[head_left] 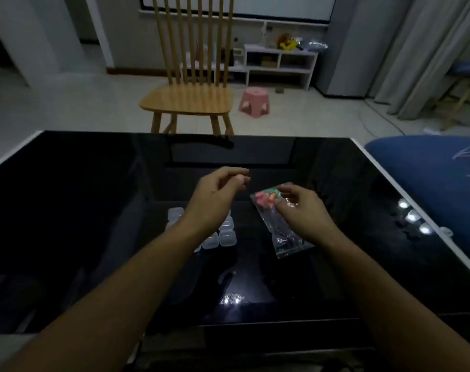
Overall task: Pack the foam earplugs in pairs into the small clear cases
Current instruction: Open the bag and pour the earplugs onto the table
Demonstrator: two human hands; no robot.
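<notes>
A clear plastic bag [285, 237] lies on the glossy black table [80, 224], with pink, orange and green foam earplugs [266, 197] bunched at its far end. My right hand [301, 210] rests on the bag and pinches it beside the earplugs. My left hand [217, 194] hovers above the table to the left of the bag, fingers loosely curled and apart, nothing in it. Several small clear cases [223, 236] stand in a cluster on the table, partly hidden under my left wrist.
A wooden slat-back chair [191, 98] stands beyond the table's far edge, a pink stool [254, 101] behind it. A blue cushion [430, 178] borders the table's right side. Lamp glare spots the glass near the right edge.
</notes>
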